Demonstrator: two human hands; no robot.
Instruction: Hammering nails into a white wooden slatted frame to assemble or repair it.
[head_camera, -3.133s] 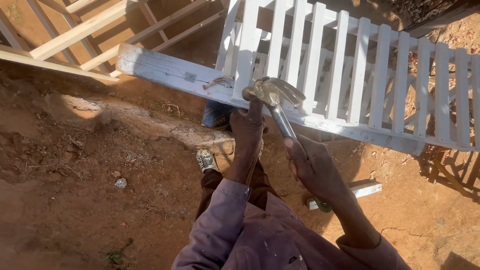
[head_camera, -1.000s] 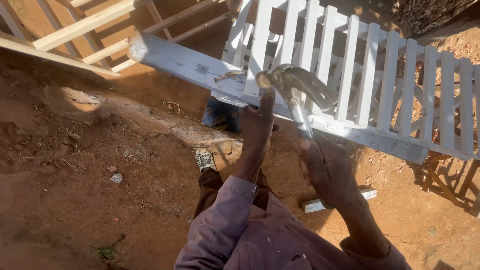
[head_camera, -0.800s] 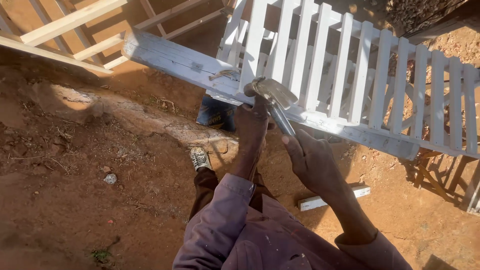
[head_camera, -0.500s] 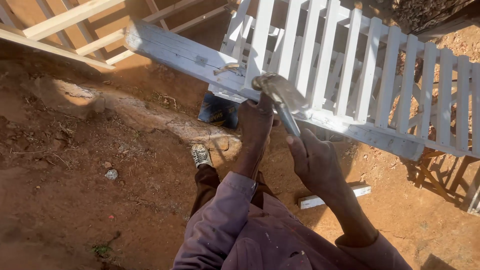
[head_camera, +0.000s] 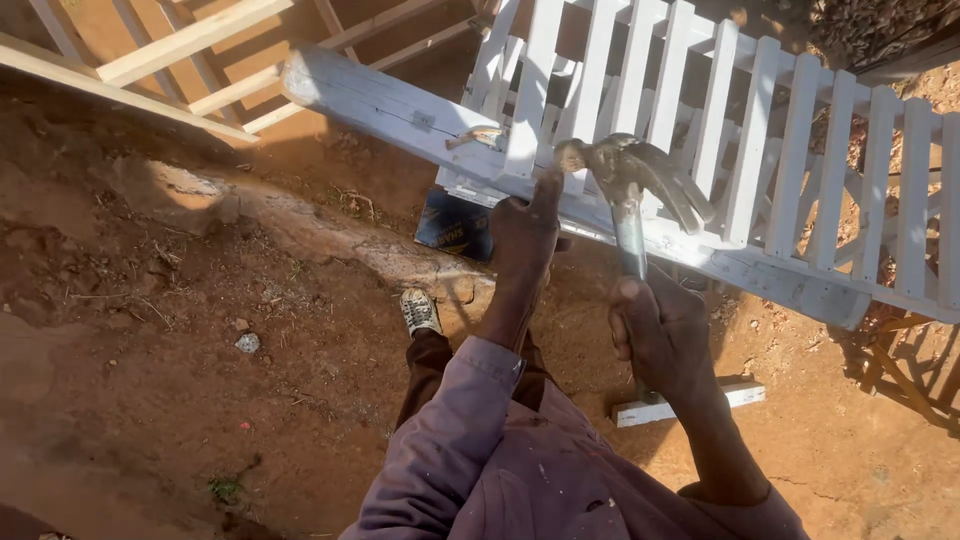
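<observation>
Hammer (head_camera: 640, 185) w/ a claw head sits raised just above the white rail (head_camera: 400, 110) of a white picket panel (head_camera: 780, 150), shaft gripped low in the right hand (head_camera: 665, 335); that grip is closed tight round the handle, prob. for a longer swing; left hand (head_camera: 525, 230) presses on the rail right beside the hammer head, fingers pinched up at the rail edge (whether it holds a nail there I can't tell, too small); likely it steadies the spot being struck. Panel lies tilted across red dirt ground (head_camera: 150, 380); bare timber frame (head_camera: 180, 45) at top left; short white offcut (head_camera: 690, 402) on the dirt near the right wrist. Dark blue packet or can (head_camera: 455, 225) w/ pale lettering lies under the rail, beside a patterned shoe (head_camera: 420, 310).
</observation>
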